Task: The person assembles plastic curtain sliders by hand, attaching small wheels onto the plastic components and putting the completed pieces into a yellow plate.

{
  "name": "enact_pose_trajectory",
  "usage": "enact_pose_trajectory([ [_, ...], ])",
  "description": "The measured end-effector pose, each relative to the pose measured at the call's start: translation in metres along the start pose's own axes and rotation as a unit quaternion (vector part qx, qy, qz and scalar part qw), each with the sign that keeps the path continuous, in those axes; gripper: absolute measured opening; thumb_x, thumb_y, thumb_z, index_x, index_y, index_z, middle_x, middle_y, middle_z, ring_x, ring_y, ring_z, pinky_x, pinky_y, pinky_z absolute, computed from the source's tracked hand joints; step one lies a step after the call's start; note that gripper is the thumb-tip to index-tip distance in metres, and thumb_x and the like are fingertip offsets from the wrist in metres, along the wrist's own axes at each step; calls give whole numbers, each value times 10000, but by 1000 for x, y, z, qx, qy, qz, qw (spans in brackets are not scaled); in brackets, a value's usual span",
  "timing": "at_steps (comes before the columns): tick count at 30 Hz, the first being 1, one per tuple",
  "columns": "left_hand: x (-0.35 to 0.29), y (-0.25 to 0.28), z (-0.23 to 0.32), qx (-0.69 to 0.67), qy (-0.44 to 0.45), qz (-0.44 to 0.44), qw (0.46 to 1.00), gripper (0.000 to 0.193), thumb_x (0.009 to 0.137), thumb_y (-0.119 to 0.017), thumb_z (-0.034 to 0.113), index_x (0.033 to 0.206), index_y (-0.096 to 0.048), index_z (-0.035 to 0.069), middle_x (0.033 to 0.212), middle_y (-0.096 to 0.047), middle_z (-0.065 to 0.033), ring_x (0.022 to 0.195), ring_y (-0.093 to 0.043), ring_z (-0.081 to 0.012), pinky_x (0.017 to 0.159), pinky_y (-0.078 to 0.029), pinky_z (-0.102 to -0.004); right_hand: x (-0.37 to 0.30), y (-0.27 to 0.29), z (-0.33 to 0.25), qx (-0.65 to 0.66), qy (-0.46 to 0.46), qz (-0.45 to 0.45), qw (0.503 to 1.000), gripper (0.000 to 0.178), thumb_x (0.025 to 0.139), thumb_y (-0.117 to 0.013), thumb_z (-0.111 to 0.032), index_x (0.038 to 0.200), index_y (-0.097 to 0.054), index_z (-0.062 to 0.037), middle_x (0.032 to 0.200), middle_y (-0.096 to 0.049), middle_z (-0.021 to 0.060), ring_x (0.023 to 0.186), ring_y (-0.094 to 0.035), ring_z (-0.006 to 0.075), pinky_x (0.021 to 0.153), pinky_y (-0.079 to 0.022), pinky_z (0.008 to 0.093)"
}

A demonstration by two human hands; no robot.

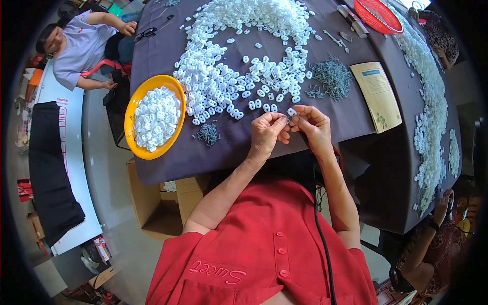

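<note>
In front of me my left hand (268,132) and my right hand (315,129) meet at the near edge of the table. A small white oval plastic piece with two holes (291,112) is pinched at the fingertips of my right hand. The left thumb and fingers are pressed together right beside it; whatever they hold is too small to make out. Just beyond, a short row of similar white pieces (263,106) lies near the edge. A large heap of them (203,76) curves round behind. Small grey screw-like pins form piles, one at right (333,77) and a smaller one (208,134) at left.
A yellow bowl (130,133) full of white pieces stands at the table's left edge. To the right lie a tan paper packet (376,94) and a red basket (367,15). Another person (81,46) sits at far left; others sit at right. An open cardboard box (152,203) is below.
</note>
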State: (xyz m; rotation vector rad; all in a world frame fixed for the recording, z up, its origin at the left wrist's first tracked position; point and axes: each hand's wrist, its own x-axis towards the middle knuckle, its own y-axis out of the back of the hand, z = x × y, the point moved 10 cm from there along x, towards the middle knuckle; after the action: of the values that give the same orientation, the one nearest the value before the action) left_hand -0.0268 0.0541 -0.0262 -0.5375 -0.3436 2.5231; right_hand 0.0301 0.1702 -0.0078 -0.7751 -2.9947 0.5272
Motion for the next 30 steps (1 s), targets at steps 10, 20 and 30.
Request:
enact_pose_trajectory([
  [10,0,1,0,2,2,4,1000,105,840,-566,81,858,-612,-12,665,-606,-56,479,-562,-94,418,-480,-214,-1,4,-5,38,8,13,999,214,813,-563,26,1026,-577,17,778,-569,12,659,-574,74,599,-508,201],
  [20,0,1,-2,-8,15,1,1000,108,840,-568,92,854,-613,-6,658,-602,-54,480,-563,-91,418,-480,-215,0,10,-4,-126,-23,-21,992,193,854,-531,-22,1032,-573,38,722,-576,29,658,-574,79,600,-518,221],
  [30,-1,-6,0,1,10,-28,1000,115,842,-568,101,840,-603,-8,656,-597,-50,476,-556,-88,416,-473,-206,0,-4,3,-42,-61,-20,997,127,877,-523,-52,944,-568,46,780,-603,52,657,-606,108,557,-502,208],
])
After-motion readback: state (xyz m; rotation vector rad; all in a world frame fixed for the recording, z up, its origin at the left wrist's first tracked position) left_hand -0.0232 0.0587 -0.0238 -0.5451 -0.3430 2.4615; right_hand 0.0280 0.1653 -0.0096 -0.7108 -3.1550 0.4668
